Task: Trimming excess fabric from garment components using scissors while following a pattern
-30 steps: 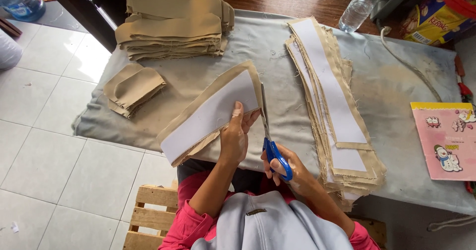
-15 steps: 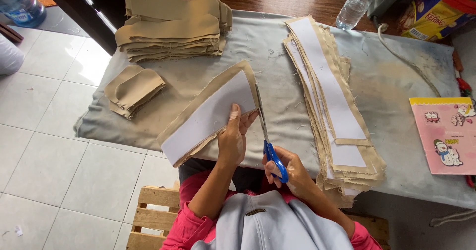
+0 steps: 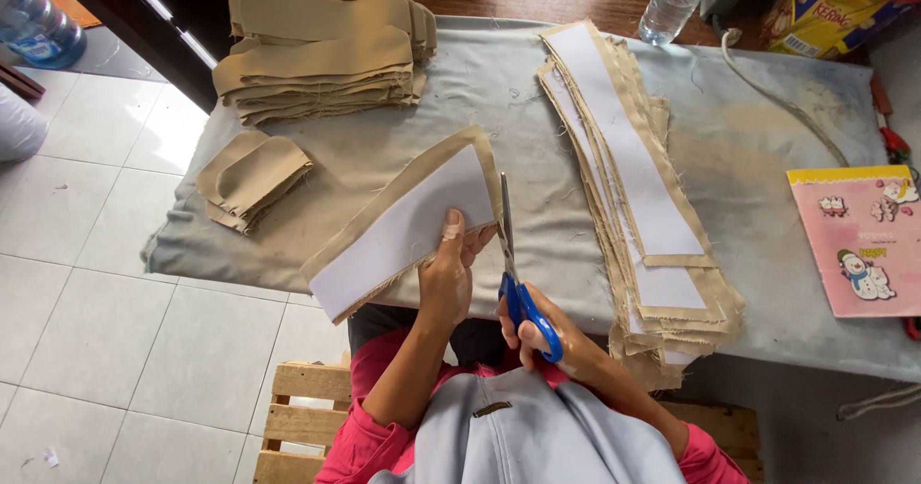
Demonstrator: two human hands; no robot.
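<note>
My left hand (image 3: 451, 273) pinches a long tan fabric piece with a white paper pattern (image 3: 403, 227) on top, holding it just above the grey-covered table (image 3: 499, 91). My right hand (image 3: 552, 340) grips blue-handled scissors (image 3: 513, 273), whose blades run along the right short edge of that piece. A tall stack of similar fabric strips with white patterns (image 3: 633, 187) lies to the right of the scissors.
Folded tan fabric (image 3: 321, 52) is piled at the table's far left, with a smaller folded bundle (image 3: 251, 177) in front of it. A pink booklet (image 3: 859, 239) lies at the right edge, a clear plastic bottle (image 3: 669, 4) at the back. A wooden pallet seat (image 3: 302, 417) is below me.
The scissors have advanced a little farther along the fabric's right edge, and my left hand has shifted its grip slightly on the piece.
</note>
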